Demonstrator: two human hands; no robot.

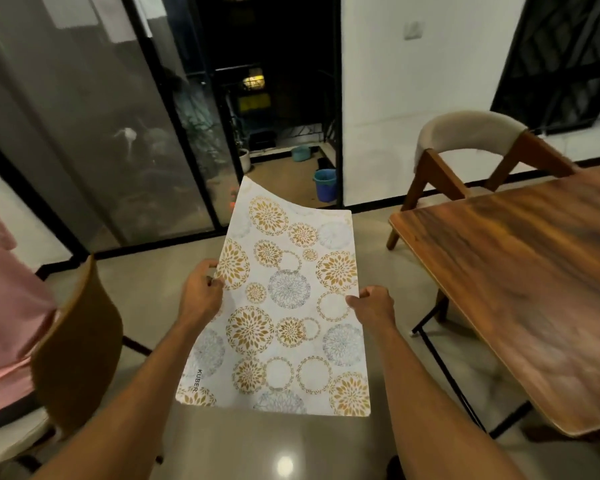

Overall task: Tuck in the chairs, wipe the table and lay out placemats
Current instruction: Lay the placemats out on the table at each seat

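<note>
**While holding the placemat (284, 306), carry it right and lay it flat**

While gripping it over the floor (243, 441), left of the table (520, 271) and apart from it, hold both sides level. Left hand (201, 296): thumb on top, fingers curled round the left edge. Right hand (373, 308): thumb on top of the right edge, pinching it. Lift the sagging far end, carry right, set down flat near the table's edge, then smooth with flat palms.

Hidden: fingers under the placemat. Cannot tell if one sheet or a few. Table cut off at right and blurry, so cannot tell if wiped. Chair (80, 341) at near left cut off too.
</note>
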